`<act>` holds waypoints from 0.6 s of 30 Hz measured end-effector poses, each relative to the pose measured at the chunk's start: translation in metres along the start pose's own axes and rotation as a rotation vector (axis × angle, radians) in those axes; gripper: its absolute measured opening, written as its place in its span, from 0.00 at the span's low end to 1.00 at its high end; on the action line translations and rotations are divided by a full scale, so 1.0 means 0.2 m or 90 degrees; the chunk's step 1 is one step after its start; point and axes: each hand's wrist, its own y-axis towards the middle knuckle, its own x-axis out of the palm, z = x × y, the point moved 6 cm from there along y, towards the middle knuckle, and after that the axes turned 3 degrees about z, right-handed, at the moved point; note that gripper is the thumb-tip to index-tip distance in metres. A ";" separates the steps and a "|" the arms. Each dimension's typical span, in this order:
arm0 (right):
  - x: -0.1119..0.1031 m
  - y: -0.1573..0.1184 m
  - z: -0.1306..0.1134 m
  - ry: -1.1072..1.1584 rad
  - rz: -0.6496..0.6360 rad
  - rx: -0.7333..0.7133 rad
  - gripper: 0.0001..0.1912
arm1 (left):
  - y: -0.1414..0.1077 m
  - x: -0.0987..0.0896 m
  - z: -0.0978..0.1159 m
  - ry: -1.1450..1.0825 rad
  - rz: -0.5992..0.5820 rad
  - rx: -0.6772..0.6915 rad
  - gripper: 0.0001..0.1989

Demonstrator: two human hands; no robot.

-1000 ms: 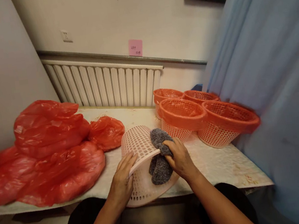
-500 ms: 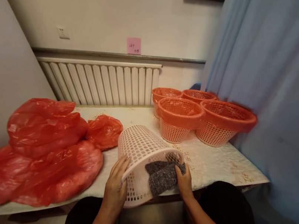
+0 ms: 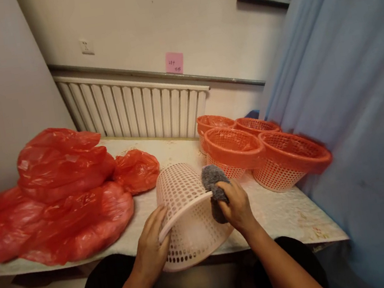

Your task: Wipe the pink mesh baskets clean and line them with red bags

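Observation:
A white perforated plastic basket [image 3: 180,189] lies tipped on its side at the table's front edge, its mouth facing me. My left hand [image 3: 152,243] grips the left side of its rim, thumb inside and fingers outside. In my right hand [image 3: 236,204] is a dark grey cloth [image 3: 215,177], folded over the right part of the rim so that it touches the wall inside and out. The fingers of my right hand are partly hidden behind the cloth. Nothing shows inside the basket apart from the cloth's lower end.
Several baskets lined with red bags [image 3: 233,145] stand at the back right. Full red plastic bags [image 3: 80,218] are heaped on the left of the table [image 3: 290,223]. A radiator [image 3: 136,106] runs along the wall behind, and a blue curtain [image 3: 364,137] hangs at the right.
My right hand has moved the grey cloth from inside the basket up onto the right of its rim, wrapping it over the edge. My left hand still holds the rim.

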 end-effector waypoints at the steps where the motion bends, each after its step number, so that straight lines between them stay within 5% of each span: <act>1: 0.01 0.03 -0.05 -0.018 -0.035 -0.034 0.15 | 0.02 0.00 0.03 -0.004 -0.005 0.032 0.26; 5: 0.04 0.06 -0.12 -0.012 -0.085 -0.060 0.16 | 0.07 0.02 0.08 -0.019 -0.045 0.100 0.31; 11: 0.06 -0.08 0.10 0.076 -0.016 0.032 0.18 | 0.02 0.03 0.05 -0.033 -0.054 0.122 0.31; 18: 0.17 -0.49 0.46 0.145 0.151 0.408 0.18 | -0.03 0.00 0.03 -0.031 -0.039 0.117 0.32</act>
